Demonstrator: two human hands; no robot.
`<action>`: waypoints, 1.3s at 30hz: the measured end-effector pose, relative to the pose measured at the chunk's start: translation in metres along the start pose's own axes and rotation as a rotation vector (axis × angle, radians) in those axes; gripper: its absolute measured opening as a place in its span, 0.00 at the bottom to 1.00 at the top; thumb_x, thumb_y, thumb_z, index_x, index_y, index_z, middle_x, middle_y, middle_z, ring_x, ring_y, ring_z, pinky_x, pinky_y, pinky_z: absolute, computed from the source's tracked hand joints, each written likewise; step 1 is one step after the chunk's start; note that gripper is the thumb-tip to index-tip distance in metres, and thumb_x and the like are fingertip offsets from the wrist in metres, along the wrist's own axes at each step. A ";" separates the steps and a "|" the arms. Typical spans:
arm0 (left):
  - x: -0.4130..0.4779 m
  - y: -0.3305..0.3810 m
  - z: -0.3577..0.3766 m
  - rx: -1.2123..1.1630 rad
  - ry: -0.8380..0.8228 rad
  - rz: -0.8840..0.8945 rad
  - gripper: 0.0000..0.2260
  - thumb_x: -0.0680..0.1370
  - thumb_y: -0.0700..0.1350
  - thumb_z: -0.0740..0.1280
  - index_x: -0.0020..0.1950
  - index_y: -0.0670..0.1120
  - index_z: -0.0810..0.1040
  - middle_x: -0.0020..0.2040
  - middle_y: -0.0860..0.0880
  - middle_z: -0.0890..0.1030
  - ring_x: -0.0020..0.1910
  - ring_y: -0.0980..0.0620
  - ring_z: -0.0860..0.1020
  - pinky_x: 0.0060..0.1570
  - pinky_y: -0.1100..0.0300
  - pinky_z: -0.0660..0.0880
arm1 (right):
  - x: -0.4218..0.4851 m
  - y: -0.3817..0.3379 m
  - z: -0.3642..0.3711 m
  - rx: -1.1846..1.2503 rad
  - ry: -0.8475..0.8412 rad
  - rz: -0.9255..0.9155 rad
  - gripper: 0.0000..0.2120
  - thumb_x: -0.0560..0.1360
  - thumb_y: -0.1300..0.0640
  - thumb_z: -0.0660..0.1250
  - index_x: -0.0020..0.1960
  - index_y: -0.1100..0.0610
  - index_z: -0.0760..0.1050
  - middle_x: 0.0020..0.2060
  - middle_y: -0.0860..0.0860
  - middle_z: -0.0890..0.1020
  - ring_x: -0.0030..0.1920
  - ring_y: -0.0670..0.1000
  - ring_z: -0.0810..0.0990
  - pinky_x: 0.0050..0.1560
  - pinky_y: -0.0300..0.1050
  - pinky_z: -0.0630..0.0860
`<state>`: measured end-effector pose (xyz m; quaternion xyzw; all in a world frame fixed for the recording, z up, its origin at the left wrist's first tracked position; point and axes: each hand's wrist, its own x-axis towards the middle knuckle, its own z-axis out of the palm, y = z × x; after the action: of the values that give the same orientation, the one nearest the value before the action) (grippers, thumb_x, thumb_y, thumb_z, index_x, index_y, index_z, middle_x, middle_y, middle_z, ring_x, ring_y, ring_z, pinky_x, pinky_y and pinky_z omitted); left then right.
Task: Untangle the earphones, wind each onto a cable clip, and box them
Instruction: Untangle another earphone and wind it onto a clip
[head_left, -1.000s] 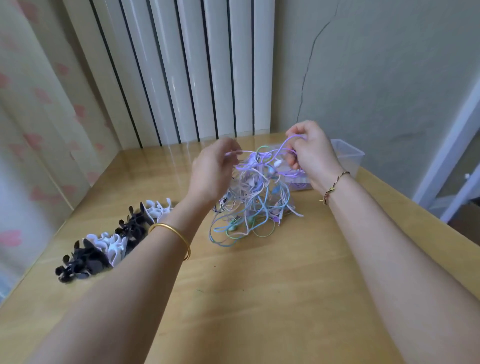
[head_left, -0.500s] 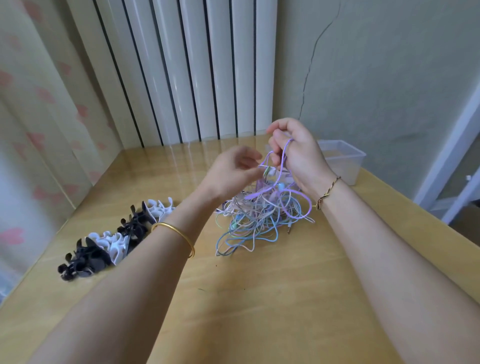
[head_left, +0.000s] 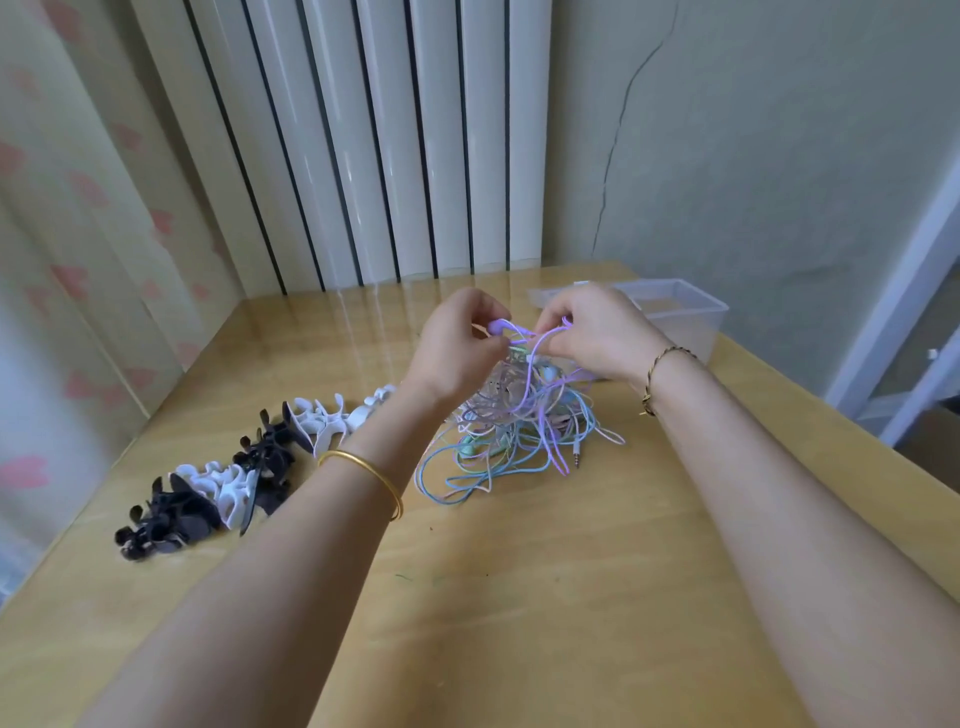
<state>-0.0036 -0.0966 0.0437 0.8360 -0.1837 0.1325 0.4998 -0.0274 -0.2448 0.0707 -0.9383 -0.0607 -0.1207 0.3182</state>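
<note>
In the head view, your left hand (head_left: 457, 343) pinches a purple earbud (head_left: 500, 326) between thumb and fingertips. Your right hand (head_left: 597, 332) has its fingers curled round a loop of purple cable, and both hands are just above the tangle of earphones (head_left: 519, 421) on the wooden table (head_left: 519, 597). You seem to be untangling, with nothing wound yet. Next, ease that purple lead free without tightening knots. The black and white cable clips (head_left: 223, 478) lie to your left, and the clear plastic box (head_left: 691, 312) sits behind your right hand.

Pastel earphone cables (head_left: 511, 431) lay tangled under the right hand (head_left: 597, 335), a clear plastic box (head_left: 696, 322) behind it. Black and white plastic clips (head_left: 228, 483) lay left of the left hand (head_left: 452, 353).
</note>
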 end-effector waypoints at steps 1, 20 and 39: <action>-0.001 0.000 -0.001 -0.013 -0.016 -0.005 0.09 0.72 0.32 0.66 0.44 0.45 0.73 0.38 0.49 0.77 0.31 0.57 0.76 0.27 0.70 0.67 | 0.000 0.001 0.000 0.026 0.034 -0.012 0.02 0.71 0.61 0.72 0.40 0.56 0.80 0.29 0.45 0.72 0.31 0.42 0.67 0.25 0.28 0.63; -0.004 -0.006 0.001 -0.173 -0.133 -0.157 0.17 0.75 0.37 0.70 0.61 0.42 0.70 0.39 0.51 0.80 0.30 0.59 0.76 0.33 0.69 0.73 | -0.001 0.010 0.022 0.501 0.337 0.023 0.07 0.71 0.67 0.69 0.35 0.60 0.77 0.31 0.51 0.76 0.31 0.42 0.72 0.36 0.37 0.69; -0.007 -0.003 0.003 -0.312 -0.190 -0.206 0.09 0.75 0.34 0.67 0.37 0.45 0.77 0.33 0.51 0.78 0.31 0.57 0.74 0.34 0.69 0.69 | 0.006 0.018 0.016 0.923 0.052 0.323 0.10 0.77 0.64 0.62 0.37 0.60 0.72 0.30 0.53 0.69 0.17 0.42 0.59 0.17 0.33 0.50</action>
<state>-0.0088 -0.0966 0.0372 0.7715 -0.1620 -0.0289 0.6146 -0.0151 -0.2491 0.0497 -0.6934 0.0466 -0.0539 0.7170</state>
